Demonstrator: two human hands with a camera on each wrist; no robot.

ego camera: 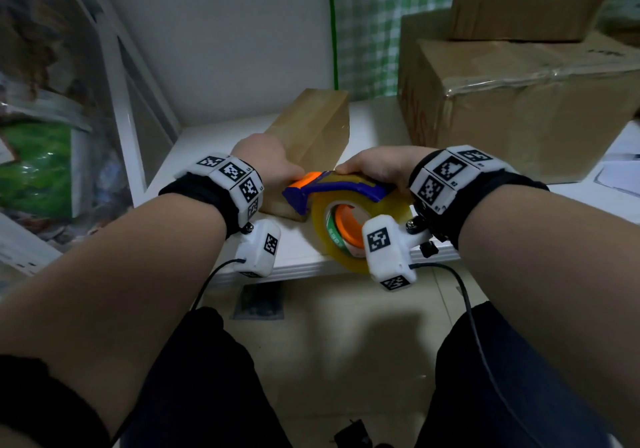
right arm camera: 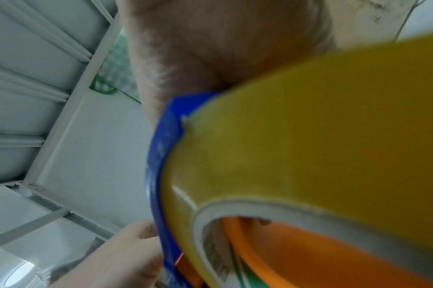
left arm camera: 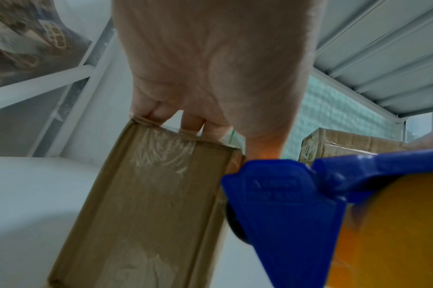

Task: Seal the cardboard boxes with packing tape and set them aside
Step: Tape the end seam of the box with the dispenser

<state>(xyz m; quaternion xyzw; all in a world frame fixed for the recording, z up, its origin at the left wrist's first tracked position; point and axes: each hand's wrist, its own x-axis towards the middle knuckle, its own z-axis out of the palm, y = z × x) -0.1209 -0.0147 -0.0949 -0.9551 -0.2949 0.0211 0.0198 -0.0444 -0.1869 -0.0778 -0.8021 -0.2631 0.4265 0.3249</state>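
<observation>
Nearest the body, the right hand [ego camera: 377,167] is clenched over the top of the blue tape dispenser [ego camera: 332,189], its fingers wrapped round the frame so the yellow tape roll [ego camera: 349,233] hangs below, over the front edge of the white worktop [ego camera: 304,250]. That grasp probably lets the wrist steer the nose and press it down. The nose of the dispenser meets the near end of the small cardboard box [ego camera: 311,136], where a strip would start or finish. The left hand [ego camera: 266,160] is there too: its fingers [left arm camera: 193,126] curl over the top edge of the box and grasp it, and its thumb rests against the dispenser's orange tip, likely to pin the box against the pull of the tape. Shiny wrinkled tape already shows on the box's face in the left wrist view. Further back on the right stand two bigger taped boxes [ego camera: 519,101], stacked, seemingly set aside
</observation>
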